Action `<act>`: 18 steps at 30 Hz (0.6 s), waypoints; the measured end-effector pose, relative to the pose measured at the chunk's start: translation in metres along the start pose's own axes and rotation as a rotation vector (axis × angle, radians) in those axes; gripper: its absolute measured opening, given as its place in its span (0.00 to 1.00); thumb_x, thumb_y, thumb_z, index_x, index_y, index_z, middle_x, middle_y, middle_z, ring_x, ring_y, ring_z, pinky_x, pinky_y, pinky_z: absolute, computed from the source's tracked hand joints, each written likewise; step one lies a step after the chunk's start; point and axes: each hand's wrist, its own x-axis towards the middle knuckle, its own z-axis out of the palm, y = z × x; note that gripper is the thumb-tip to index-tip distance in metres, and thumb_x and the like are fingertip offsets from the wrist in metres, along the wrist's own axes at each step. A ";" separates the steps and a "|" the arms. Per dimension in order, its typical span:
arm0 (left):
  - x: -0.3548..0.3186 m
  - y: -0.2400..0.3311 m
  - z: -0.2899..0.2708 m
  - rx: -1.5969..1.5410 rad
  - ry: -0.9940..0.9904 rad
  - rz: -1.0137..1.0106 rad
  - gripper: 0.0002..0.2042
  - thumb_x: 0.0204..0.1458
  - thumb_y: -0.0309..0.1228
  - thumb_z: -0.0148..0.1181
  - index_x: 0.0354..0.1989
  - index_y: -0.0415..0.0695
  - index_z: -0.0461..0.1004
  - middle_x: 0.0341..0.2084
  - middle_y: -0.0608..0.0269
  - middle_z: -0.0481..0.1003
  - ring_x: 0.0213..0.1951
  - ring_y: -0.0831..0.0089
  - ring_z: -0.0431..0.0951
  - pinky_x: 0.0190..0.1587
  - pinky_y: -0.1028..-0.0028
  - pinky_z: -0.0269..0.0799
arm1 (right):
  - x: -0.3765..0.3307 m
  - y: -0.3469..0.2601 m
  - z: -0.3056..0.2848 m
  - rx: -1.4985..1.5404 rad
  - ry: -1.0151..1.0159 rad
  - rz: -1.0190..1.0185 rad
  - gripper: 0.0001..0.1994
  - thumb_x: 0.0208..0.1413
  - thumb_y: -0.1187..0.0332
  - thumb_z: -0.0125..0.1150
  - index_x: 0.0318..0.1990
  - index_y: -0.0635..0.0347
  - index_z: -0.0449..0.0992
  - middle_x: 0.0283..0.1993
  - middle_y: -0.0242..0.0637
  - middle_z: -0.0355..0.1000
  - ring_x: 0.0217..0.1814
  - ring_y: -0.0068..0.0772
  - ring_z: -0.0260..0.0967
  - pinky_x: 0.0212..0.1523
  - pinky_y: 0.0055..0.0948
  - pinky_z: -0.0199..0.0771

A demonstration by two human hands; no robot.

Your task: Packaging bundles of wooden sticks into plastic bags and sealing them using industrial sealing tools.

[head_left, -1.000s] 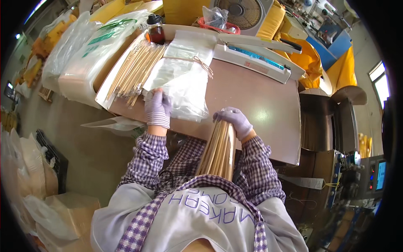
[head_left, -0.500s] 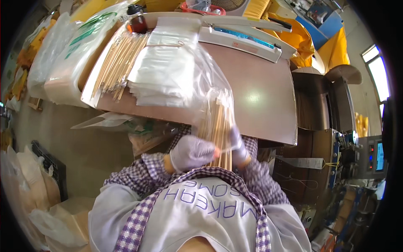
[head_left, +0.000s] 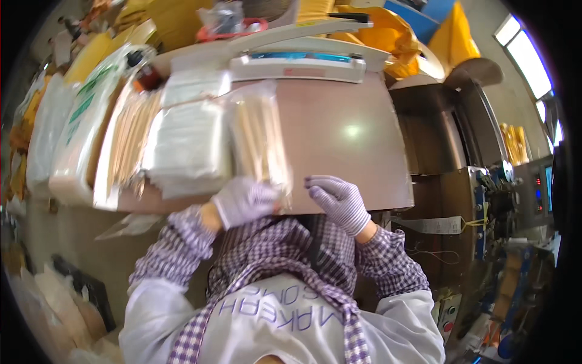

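Bagged wooden sticks (head_left: 259,130): 12 o'clock from my left grip (head_left: 245,202), axis nearly 12-to-6.
Left grip: nearer; blurred, cannot tell if pinching.
Right grip (head_left: 341,203): empty, loosely parted.

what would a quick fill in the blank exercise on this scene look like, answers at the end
The left hand and right hand both wear pale ____.
Of the two, the one at the near end of the bag of sticks is the ____ one.
That bag lies to the ____ of the stack of flat bags.
The strip along the white sealer is ____.

Missing words: gloves; left; right; blue.
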 end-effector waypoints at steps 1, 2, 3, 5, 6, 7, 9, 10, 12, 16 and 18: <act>0.009 -0.008 -0.001 0.484 -0.328 0.062 0.08 0.43 0.36 0.60 0.27 0.46 0.76 0.23 0.59 0.75 0.26 0.67 0.76 0.29 0.73 0.70 | -0.001 0.018 -0.017 -0.001 0.062 0.126 0.10 0.47 0.72 0.58 0.38 0.65 0.74 0.45 0.44 0.70 0.48 0.38 0.68 0.50 0.28 0.65; 0.017 -0.010 -0.006 0.392 -0.411 0.021 0.11 0.45 0.40 0.57 0.26 0.44 0.76 0.20 0.59 0.73 0.25 0.64 0.74 0.29 0.71 0.69 | 0.010 0.038 -0.040 -0.236 0.126 0.074 0.15 0.47 0.67 0.59 0.42 0.64 0.72 0.49 0.46 0.67 0.51 0.39 0.66 0.49 0.29 0.66; 0.041 -0.003 -0.005 0.381 -0.431 0.057 0.11 0.45 0.40 0.57 0.26 0.44 0.76 0.20 0.59 0.73 0.25 0.64 0.74 0.29 0.71 0.69 | 0.023 0.059 -0.063 -0.358 0.195 0.135 0.19 0.46 0.64 0.59 0.46 0.63 0.70 0.52 0.47 0.64 0.54 0.41 0.63 0.50 0.30 0.65; 0.090 0.004 -0.002 0.134 -0.188 -0.036 0.11 0.45 0.39 0.56 0.26 0.43 0.75 0.20 0.59 0.72 0.25 0.64 0.73 0.28 0.70 0.68 | 0.056 0.112 -0.109 -0.604 0.288 0.299 0.31 0.45 0.54 0.59 0.55 0.60 0.61 0.60 0.48 0.54 0.61 0.46 0.53 0.57 0.32 0.58; 0.125 0.002 0.008 0.052 -0.203 0.007 0.12 0.46 0.38 0.56 0.31 0.41 0.75 0.19 0.59 0.71 0.24 0.66 0.72 0.29 0.72 0.68 | 0.072 0.135 -0.134 -0.615 0.354 0.428 0.33 0.44 0.52 0.59 0.56 0.61 0.59 0.61 0.48 0.52 0.63 0.45 0.50 0.60 0.32 0.52; 0.160 0.001 0.024 0.042 -0.221 0.033 0.12 0.46 0.38 0.56 0.31 0.41 0.75 0.19 0.59 0.71 0.24 0.66 0.72 0.29 0.72 0.68 | 0.083 0.176 -0.164 -0.689 0.381 0.536 0.36 0.43 0.52 0.59 0.57 0.63 0.57 0.61 0.50 0.51 0.63 0.45 0.50 0.60 0.32 0.53; 0.224 -0.016 0.064 0.013 -0.202 0.068 0.16 0.47 0.37 0.55 0.40 0.39 0.72 0.18 0.60 0.70 0.24 0.70 0.72 0.30 0.73 0.67 | 0.096 0.234 -0.214 -0.634 0.366 0.799 0.42 0.39 0.46 0.59 0.58 0.64 0.55 0.60 0.53 0.54 0.61 0.48 0.53 0.60 0.32 0.53; 0.253 -0.028 0.087 -0.001 -0.219 0.049 0.19 0.48 0.38 0.55 0.44 0.38 0.69 0.17 0.61 0.69 0.22 0.72 0.71 0.28 0.74 0.67 | 0.095 0.266 -0.236 -0.614 0.395 0.903 0.44 0.37 0.44 0.60 0.59 0.64 0.54 0.60 0.55 0.53 0.62 0.48 0.52 0.60 0.33 0.53; 0.300 -0.049 0.123 0.001 -0.222 0.029 0.22 0.48 0.38 0.54 0.48 0.37 0.66 0.16 0.61 0.68 0.21 0.73 0.70 0.27 0.74 0.67 | 0.095 0.317 -0.277 -0.608 0.411 1.060 0.42 0.39 0.43 0.59 0.57 0.66 0.57 0.60 0.53 0.54 0.62 0.48 0.52 0.59 0.36 0.54; 0.355 -0.061 0.178 -0.160 -0.160 -0.196 0.27 0.49 0.41 0.53 0.52 0.33 0.61 0.16 0.60 0.69 0.15 0.73 0.68 0.20 0.75 0.66 | 0.015 0.441 -0.368 -0.554 0.426 1.127 0.41 0.40 0.43 0.57 0.58 0.63 0.57 0.60 0.51 0.55 0.61 0.49 0.53 0.61 0.35 0.51; 0.369 -0.074 0.179 -0.172 -0.073 -0.253 0.28 0.50 0.42 0.53 0.53 0.32 0.59 0.16 0.59 0.70 0.14 0.73 0.69 0.19 0.75 0.66 | 0.050 0.454 -0.344 -0.545 0.324 1.132 0.35 0.48 0.44 0.49 0.56 0.63 0.60 0.60 0.49 0.56 0.61 0.48 0.53 0.60 0.35 0.52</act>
